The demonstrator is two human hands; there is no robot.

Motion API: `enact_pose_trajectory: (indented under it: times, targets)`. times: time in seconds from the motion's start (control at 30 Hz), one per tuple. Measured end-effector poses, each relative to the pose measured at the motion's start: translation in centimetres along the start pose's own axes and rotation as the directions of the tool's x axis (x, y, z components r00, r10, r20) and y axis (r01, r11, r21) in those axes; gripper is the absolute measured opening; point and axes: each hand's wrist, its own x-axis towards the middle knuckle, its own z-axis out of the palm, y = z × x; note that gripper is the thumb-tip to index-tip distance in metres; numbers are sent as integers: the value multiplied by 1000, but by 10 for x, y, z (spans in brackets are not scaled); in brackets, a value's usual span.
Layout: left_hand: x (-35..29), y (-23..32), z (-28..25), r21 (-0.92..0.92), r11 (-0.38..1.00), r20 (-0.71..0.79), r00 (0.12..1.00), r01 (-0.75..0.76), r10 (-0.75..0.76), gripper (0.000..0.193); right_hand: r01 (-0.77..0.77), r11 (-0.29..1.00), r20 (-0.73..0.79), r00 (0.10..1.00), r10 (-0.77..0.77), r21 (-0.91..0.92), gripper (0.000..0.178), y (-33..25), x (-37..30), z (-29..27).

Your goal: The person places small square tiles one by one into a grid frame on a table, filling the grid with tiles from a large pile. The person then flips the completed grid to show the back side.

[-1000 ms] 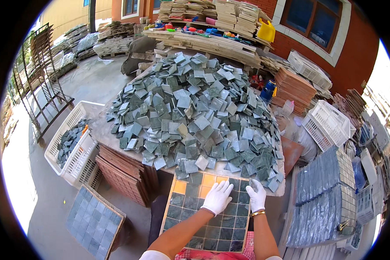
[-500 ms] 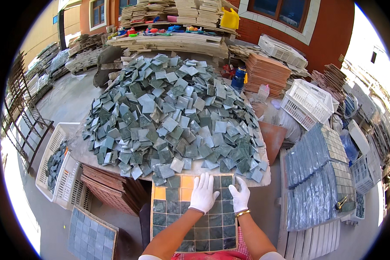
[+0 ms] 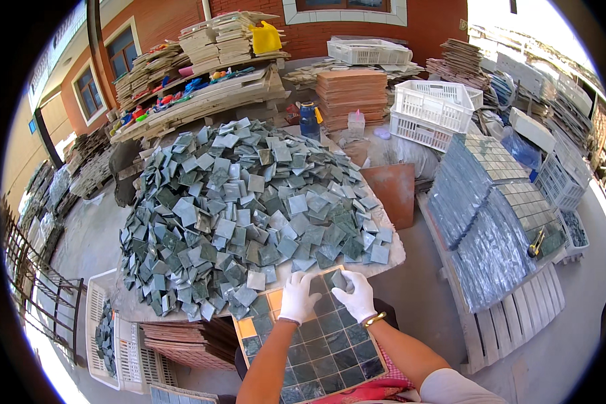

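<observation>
A framed board (image 3: 320, 350) rests in front of me, with square dark green stone tiles laid in rows on it. Toward its upper left, a few bare squares show the orange base (image 3: 247, 328). My left hand (image 3: 298, 298), in a white glove, lies over the board's far edge with fingers stretched out and thumb apart. At the board's far right corner, my gloved right hand (image 3: 357, 296) pinches a dark green tile (image 3: 339, 279), which stands tilted up from the others. A big heap of loose green and grey tiles (image 3: 249, 202) covers the table just beyond.
White crates (image 3: 108, 343) holding tiles stand at lower left, beside stacked reddish boards (image 3: 188, 343). On the right, a pallet (image 3: 512, 316) bears stacked, wrapped tile sheets (image 3: 478, 222). A blue jar (image 3: 310, 120) sits behind the heap, near white baskets (image 3: 431, 108).
The view has swung right and tilted. My right hand, earlier apart with thumb and fingers spread, now grips a tile at the board's corner. My left hand stays over the board's far part.
</observation>
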Motion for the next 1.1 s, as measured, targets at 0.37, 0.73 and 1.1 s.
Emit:
enact_pose_trajectory:
  times: [0.37,0.73,1.1]
  targets:
    - [11,-11,7,-162,985,40,998,59,-53,30,20,999,-38,999,-18,35,52,3,-1,-1]
    - [1,0,3,-3,1000,-60,998,-5,5,37,-12,995,-44,999,16,98,49,1,0,-4]
    - [-9,-2,5,-286,945,27,988,156,-155,49,-14,997,-76,997,20,81,45,4,4,-5]
